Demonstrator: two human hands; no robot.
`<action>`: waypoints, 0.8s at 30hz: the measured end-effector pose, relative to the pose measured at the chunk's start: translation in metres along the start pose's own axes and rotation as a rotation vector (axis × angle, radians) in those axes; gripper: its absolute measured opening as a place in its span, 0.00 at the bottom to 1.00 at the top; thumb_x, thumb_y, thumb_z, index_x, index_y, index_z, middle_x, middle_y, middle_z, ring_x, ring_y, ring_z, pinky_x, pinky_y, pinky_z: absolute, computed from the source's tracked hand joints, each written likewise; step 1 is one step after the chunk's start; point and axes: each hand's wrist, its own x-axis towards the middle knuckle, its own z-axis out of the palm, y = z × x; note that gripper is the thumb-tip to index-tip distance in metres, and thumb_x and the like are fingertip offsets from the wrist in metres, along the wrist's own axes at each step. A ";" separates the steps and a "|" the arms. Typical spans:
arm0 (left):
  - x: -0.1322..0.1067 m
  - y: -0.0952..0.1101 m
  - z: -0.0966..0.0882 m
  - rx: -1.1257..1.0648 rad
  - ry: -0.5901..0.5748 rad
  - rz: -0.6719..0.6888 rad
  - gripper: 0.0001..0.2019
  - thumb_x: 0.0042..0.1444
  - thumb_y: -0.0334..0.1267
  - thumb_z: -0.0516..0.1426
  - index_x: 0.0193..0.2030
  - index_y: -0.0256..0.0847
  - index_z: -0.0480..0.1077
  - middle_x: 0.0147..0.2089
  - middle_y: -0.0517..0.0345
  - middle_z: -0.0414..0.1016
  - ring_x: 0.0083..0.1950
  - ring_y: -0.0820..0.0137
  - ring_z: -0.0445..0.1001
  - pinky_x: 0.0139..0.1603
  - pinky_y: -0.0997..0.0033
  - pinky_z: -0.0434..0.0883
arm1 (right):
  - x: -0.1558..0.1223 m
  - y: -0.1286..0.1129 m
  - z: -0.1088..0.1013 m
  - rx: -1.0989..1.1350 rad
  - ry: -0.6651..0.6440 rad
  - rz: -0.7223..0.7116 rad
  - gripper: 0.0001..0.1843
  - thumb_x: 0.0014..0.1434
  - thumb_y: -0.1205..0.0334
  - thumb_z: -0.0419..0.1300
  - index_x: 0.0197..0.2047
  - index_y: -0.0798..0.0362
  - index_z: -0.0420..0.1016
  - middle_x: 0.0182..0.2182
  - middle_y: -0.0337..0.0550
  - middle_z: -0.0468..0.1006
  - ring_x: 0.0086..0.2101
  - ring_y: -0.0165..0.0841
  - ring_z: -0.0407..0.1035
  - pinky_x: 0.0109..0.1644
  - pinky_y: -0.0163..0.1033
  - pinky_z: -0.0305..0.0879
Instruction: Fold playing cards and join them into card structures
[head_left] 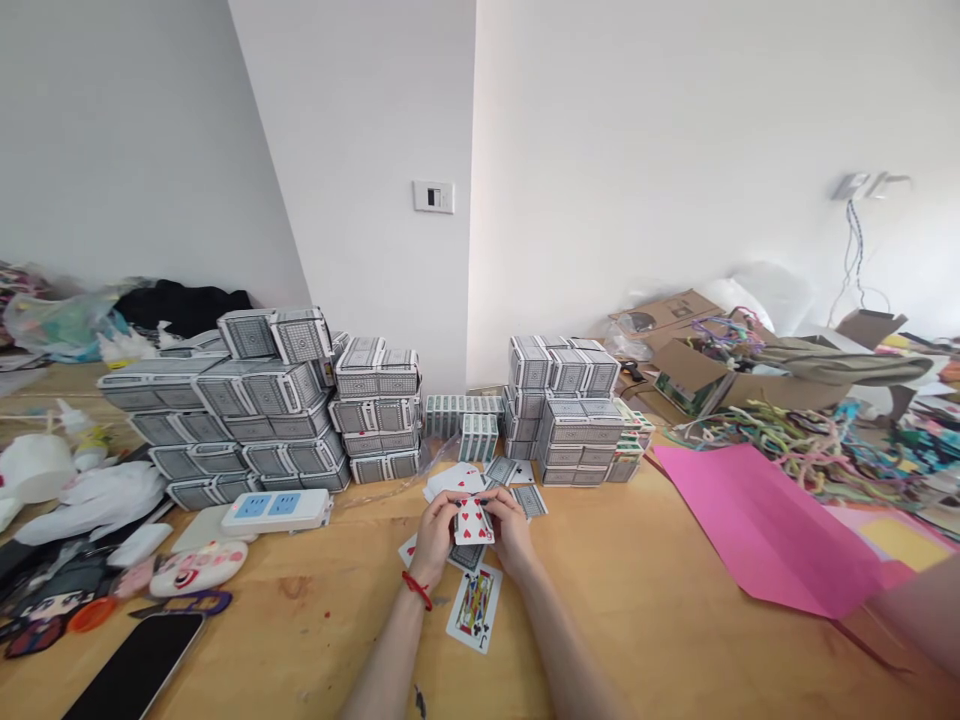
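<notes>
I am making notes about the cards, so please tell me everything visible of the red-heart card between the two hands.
The heart card is white and rectangular, with rows of red hearts and a small red corner index, hard to read surely. It looks thin and smooth, and shows no obvious bend. Its face is toward the camera. The left hand and right hand hold it near its upper corners, from both sides. Whether other cards lie behind it cannot be told.

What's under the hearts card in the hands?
Past the lower edge of the hearts card, a face-down card shows in part, with the jack below that in view. Whatever lies directly behind the hearts card is covered; I can't tell.
</notes>
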 end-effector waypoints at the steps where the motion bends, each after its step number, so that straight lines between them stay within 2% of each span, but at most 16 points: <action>1: 0.000 -0.001 -0.001 0.011 0.004 0.007 0.08 0.41 0.35 0.51 0.29 0.37 0.68 0.19 0.66 0.63 0.19 0.79 0.58 0.20 0.80 0.56 | 0.000 0.000 0.000 0.001 -0.004 0.002 0.04 0.38 0.69 0.56 0.22 0.52 0.70 0.16 0.33 0.66 0.17 0.25 0.56 0.19 0.30 0.49; 5: 0.000 -0.001 -0.001 0.047 0.025 0.036 0.06 0.41 0.35 0.51 0.26 0.37 0.67 0.20 0.65 0.63 0.20 0.78 0.58 0.20 0.79 0.56 | -0.001 0.000 0.001 0.003 -0.013 0.014 0.04 0.38 0.69 0.57 0.22 0.52 0.71 0.16 0.33 0.66 0.17 0.25 0.56 0.19 0.30 0.49; 13: 0.000 0.001 0.000 0.072 0.062 0.068 0.06 0.42 0.35 0.49 0.25 0.38 0.65 0.19 0.66 0.60 0.19 0.78 0.56 0.19 0.80 0.53 | -0.001 -0.001 0.002 0.026 -0.028 0.024 0.05 0.37 0.68 0.58 0.23 0.53 0.72 0.16 0.33 0.67 0.18 0.25 0.58 0.21 0.30 0.52; 17: 0.000 0.000 0.000 0.083 0.085 0.072 0.06 0.41 0.35 0.49 0.25 0.38 0.65 0.19 0.66 0.60 0.18 0.79 0.55 0.18 0.80 0.53 | -0.001 -0.001 0.003 0.049 -0.038 0.027 0.06 0.41 0.63 0.57 0.26 0.54 0.72 0.14 0.32 0.63 0.17 0.24 0.56 0.20 0.30 0.52; 20: -0.002 0.001 0.001 0.103 0.097 0.071 0.06 0.41 0.34 0.49 0.25 0.38 0.65 0.18 0.67 0.59 0.18 0.79 0.54 0.17 0.80 0.52 | -0.001 -0.001 0.004 0.043 -0.046 0.066 0.08 0.43 0.58 0.59 0.26 0.55 0.71 0.14 0.32 0.63 0.17 0.24 0.57 0.20 0.29 0.53; 24: -0.005 0.005 0.002 0.155 0.097 0.063 0.05 0.41 0.34 0.49 0.25 0.39 0.64 0.17 0.68 0.58 0.17 0.79 0.54 0.17 0.81 0.51 | -0.004 -0.005 0.004 0.032 -0.102 0.159 0.10 0.41 0.60 0.62 0.22 0.55 0.66 0.15 0.32 0.65 0.17 0.23 0.60 0.22 0.30 0.58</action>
